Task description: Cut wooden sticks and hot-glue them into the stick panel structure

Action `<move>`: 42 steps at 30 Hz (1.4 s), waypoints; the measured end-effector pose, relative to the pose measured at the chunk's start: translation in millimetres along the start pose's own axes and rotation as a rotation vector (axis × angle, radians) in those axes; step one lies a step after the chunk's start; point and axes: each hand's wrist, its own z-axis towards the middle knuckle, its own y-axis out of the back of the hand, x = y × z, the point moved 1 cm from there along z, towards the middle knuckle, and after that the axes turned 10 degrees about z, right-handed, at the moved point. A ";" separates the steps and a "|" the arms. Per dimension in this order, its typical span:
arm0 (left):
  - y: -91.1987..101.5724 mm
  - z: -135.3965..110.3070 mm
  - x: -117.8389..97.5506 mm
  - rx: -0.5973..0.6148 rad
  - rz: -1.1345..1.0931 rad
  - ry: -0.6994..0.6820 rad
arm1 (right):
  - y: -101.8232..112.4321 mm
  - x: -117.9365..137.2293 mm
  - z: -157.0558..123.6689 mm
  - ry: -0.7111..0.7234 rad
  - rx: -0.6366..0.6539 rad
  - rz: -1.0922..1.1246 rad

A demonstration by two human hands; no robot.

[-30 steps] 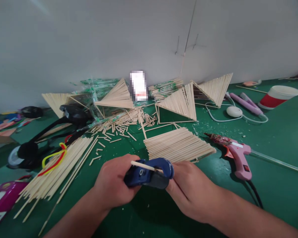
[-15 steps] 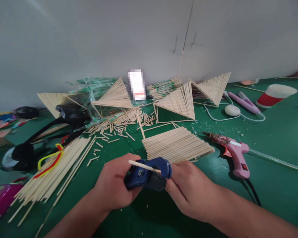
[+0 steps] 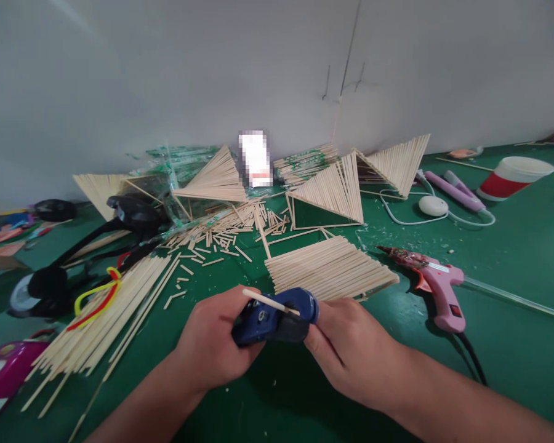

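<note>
My left hand (image 3: 219,338) is wrapped around a blue hand cutter (image 3: 263,326), held low in front of me. A thin wooden stick (image 3: 264,299) passes through the cutter's jaws, its pale end sticking out toward the upper left. Closed in a pinch at the right side of the cutter's head, my right hand (image 3: 351,347) grips the stick's other end, mostly hidden by the fingers. Just beyond both hands lies a slatted panel (image 3: 327,264) made of wooden sticks glued side by side.
A pink glue gun (image 3: 436,280) lies at right, its clear glue stick trailing. Loose sticks (image 3: 106,314) and a black headband-like item (image 3: 50,283) are at left. Cut pieces (image 3: 221,231) lie scattered ahead, near fan-shaped stick structures (image 3: 327,191). A red-white cup (image 3: 508,181) tilts at far right.
The cutter and the stick have tilted slightly in my hands, and the stick's free end has shifted a little to the right. Both hands keep their grip.
</note>
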 end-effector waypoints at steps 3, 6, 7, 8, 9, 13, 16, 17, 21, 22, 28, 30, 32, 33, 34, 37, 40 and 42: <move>-0.4 1.9 -0.6 0.033 0.000 0.014 | -1.7 -0.8 -1.9 0.009 -0.031 -0.064; 0.0 2.7 -0.6 0.030 0.013 0.000 | -3.3 -0.4 -3.7 0.032 -0.046 -0.113; 0.1 2.7 -0.6 0.023 0.017 -0.006 | -3.6 -0.1 -3.9 0.038 -0.051 -0.124; 0.2 2.6 -0.6 0.016 0.020 -0.011 | -3.8 0.1 -4.0 0.042 -0.057 -0.135; 0.2 2.5 -0.6 0.012 0.022 -0.014 | -3.9 0.4 -4.0 0.045 -0.065 -0.149; -0.2 2.1 -1.2 -0.001 0.015 -0.026 | -3.4 1.1 -3.5 0.070 -0.089 -0.193; -0.5 1.1 -0.9 0.008 0.009 -0.016 | -3.2 1.5 -3.5 0.084 -0.103 -0.214; -0.5 0.5 -0.6 0.015 0.008 -0.006 | -3.2 1.5 -3.5 0.083 -0.105 -0.218; 0.4 -2.1 -0.6 0.050 -0.002 0.031 | -4.4 0.2 -4.3 0.080 -0.111 -0.222; 0.9 -2.5 -0.9 0.047 0.000 0.032 | -4.9 -0.5 -4.7 0.077 -0.113 -0.223; 2.3 -3.1 0.6 -0.010 0.072 0.004 | -3.7 0.0 -4.6 -0.004 -0.060 -0.095; 2.6 -2.7 3.0 -0.058 0.099 -0.055 | 0.0 4.0 -2.2 -0.080 0.048 0.073; 3.4 -2.3 4.9 -0.113 0.123 -0.134 | 5.4 9.1 0.7 -0.158 0.190 0.282; 3.8 -2.1 5.6 -0.130 0.136 -0.167 | 8.4 11.5 2.0 -0.194 0.251 0.385; 4.1 -1.9 6.2 -0.138 0.146 -0.191 | 11.2 13.3 3.0 -0.234 0.299 0.483; 4.0 -1.1 7.2 -0.117 0.155 -0.212 | 16.5 14.9 3.6 -0.385 0.379 0.728; 2.2 -0.5 8.6 -0.066 0.124 -0.177 | 15.6 12.5 1.6 -0.409 0.374 0.698; 0.8 -0.3 9.7 -0.035 0.087 -0.145 | 13.2 10.5 0.2 -0.318 0.302 0.528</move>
